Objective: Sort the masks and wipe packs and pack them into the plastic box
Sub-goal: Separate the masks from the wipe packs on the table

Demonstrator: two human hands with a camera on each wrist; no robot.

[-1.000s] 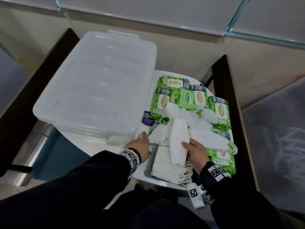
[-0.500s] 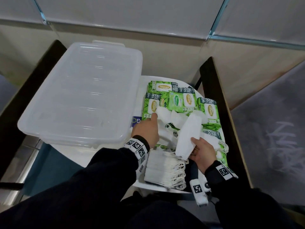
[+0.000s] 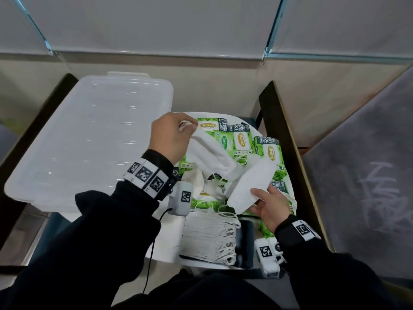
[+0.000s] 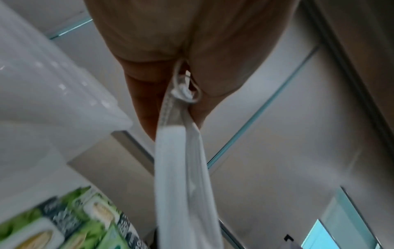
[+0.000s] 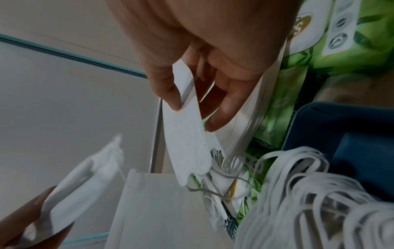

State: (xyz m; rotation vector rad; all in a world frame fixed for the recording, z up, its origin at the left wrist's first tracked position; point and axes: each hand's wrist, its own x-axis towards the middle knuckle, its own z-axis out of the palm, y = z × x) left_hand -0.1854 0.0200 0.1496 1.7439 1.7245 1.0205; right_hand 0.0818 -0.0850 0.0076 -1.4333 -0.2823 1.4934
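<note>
The plastic box [image 3: 89, 139] stands with its lid on, and nothing from the piles seems to be inside it, so I judge the packing itself is not yet begun. Only a part of the sorting is done: a neat stack of masks [image 3: 207, 239] lies well in front of the box's near right corner, with the ear loops hanging to one side. Just right of the box, the green wipe packs [image 3: 242, 142] are mixed with loose masks [image 3: 201, 182] that lie over them, so this heap is left to separate. The left hand [image 3: 169, 135], raised beside the box's right edge, pinches one white mask [image 3: 212, 153] at its end between thumb and fingers; in the left wrist view the mask hangs down from this pinch. The right hand [image 3: 271, 206], farther right of the box, holds a second mask [image 3: 250, 186] by its lower end, the thumb on top and the fingers under it. Perhaps other masks lie against its fingers, but the right wrist view is too blurred to be sure. After the sorting, the lid must come off and both groups must go into the box.
</note>
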